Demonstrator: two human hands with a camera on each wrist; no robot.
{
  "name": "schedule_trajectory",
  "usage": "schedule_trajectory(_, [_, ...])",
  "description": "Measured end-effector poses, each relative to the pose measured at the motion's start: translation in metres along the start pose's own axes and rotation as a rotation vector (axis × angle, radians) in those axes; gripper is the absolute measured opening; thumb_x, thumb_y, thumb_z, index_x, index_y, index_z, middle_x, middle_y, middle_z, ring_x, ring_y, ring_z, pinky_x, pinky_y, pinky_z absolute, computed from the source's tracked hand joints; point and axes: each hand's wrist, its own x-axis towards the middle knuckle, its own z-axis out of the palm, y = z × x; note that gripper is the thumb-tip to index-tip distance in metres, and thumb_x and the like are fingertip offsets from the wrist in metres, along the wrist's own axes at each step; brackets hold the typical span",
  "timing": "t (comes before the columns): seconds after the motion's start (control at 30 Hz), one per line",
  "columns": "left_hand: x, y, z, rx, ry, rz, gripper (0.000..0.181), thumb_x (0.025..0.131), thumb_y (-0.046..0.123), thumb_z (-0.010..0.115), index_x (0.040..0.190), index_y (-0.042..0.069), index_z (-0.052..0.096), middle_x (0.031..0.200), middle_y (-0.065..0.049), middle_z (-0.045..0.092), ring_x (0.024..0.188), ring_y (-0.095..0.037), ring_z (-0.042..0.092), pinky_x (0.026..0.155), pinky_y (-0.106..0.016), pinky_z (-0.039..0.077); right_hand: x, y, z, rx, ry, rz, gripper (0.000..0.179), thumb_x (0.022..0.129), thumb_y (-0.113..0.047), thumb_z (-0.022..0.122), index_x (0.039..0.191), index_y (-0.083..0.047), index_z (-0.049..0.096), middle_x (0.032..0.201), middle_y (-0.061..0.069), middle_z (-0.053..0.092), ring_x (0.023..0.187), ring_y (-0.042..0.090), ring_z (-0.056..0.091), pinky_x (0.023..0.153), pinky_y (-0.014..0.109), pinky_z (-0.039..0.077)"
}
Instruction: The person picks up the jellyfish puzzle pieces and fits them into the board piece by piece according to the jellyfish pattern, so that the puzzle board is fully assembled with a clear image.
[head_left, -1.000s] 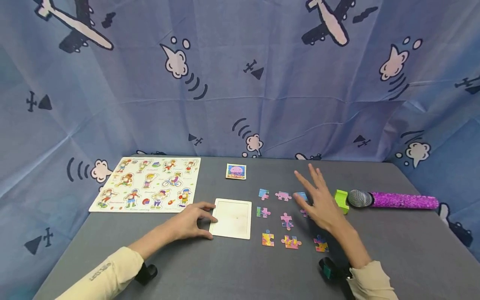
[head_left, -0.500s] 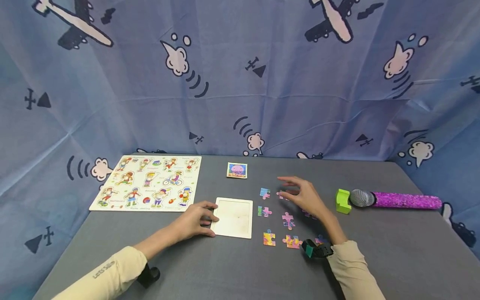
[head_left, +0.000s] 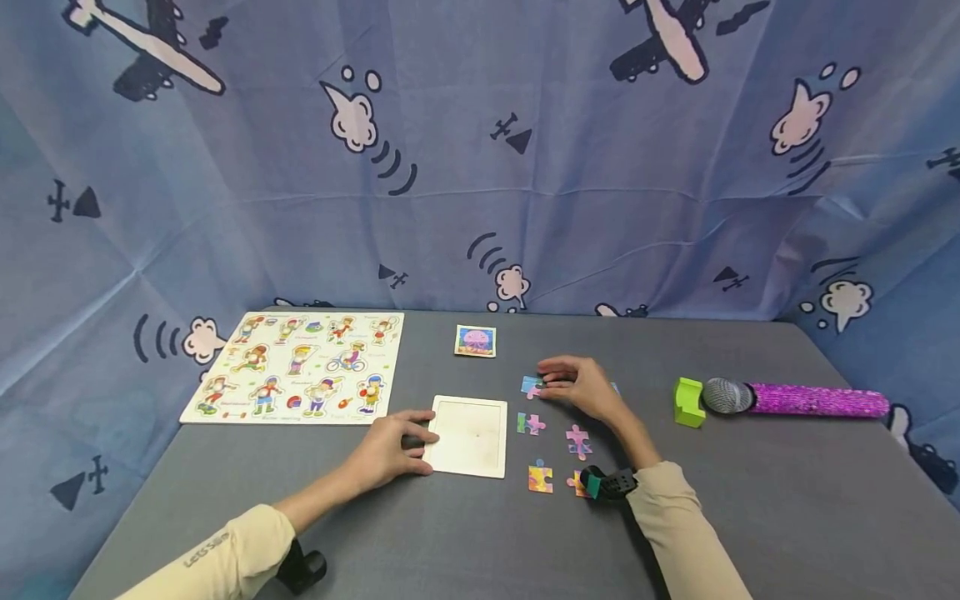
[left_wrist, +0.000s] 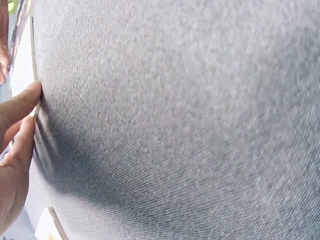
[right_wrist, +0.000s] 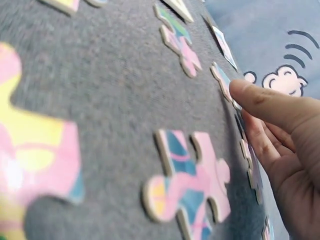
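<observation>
A pale square puzzle tray [head_left: 467, 437] lies on the grey table. My left hand [head_left: 390, 446] rests at its left edge, thumb and fingers spread along the side; in the left wrist view two fingertips [left_wrist: 34, 89] touch that edge. Right of the tray, several jigsaw pieces lie in loose rows. My right hand [head_left: 581, 387] is over the far row, thumb and fingers apart at a blue-and-pink puzzle piece [head_left: 532, 385]. The right wrist view has the thumb [right_wrist: 240, 91] at the end of this flat piece [right_wrist: 221, 80]. Other pieces are partly hidden under the hand.
A small jellyfish picture [head_left: 476, 341] lies behind the tray. On the left is a large board with cartoon figures [head_left: 296, 367]. A green block [head_left: 687, 402] and a glittery pink microphone [head_left: 795, 398] lie at the right. A patterned blue curtain [head_left: 420, 233] hangs behind.
My right hand has moved left and lowered, from above the right column to the blue-and-pink piece, its spread fingers drawing closer together. The left hand has stayed at the tray.
</observation>
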Motion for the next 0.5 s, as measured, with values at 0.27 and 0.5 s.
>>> schedule_trajectory(0.27, [0.0006,-0.0003,0.0001,0.033,0.019,0.006,0.033,0.066,-0.001,0.084,0.097,-0.006,0.072,0.127,-0.021,0.058,0.119,-0.038,0.053,0.074,-0.024,0.054,0.0069,-0.0019,0.0047,-0.102,0.015,-0.005,0.035,0.073,0.000,0.080,0.105,0.010,0.066,0.098,0.021,0.070,0.080,0.024,0.066,0.070,0.021,0.052])
schedule_trajectory(0.5, [-0.0001,-0.0019,-0.0008,0.055,0.027,0.034,0.029,0.066,0.001,0.084,0.093,-0.003,0.073,0.125,-0.021,0.060,0.117,-0.038,0.055,0.077,-0.030,0.055,0.0105,-0.0001,0.0039,-0.110,-0.003,-0.042,0.029,0.076,0.000,0.078,0.102,0.010,0.068,0.095,0.020,0.070,0.079,0.026,0.068,0.068,0.022,0.053])
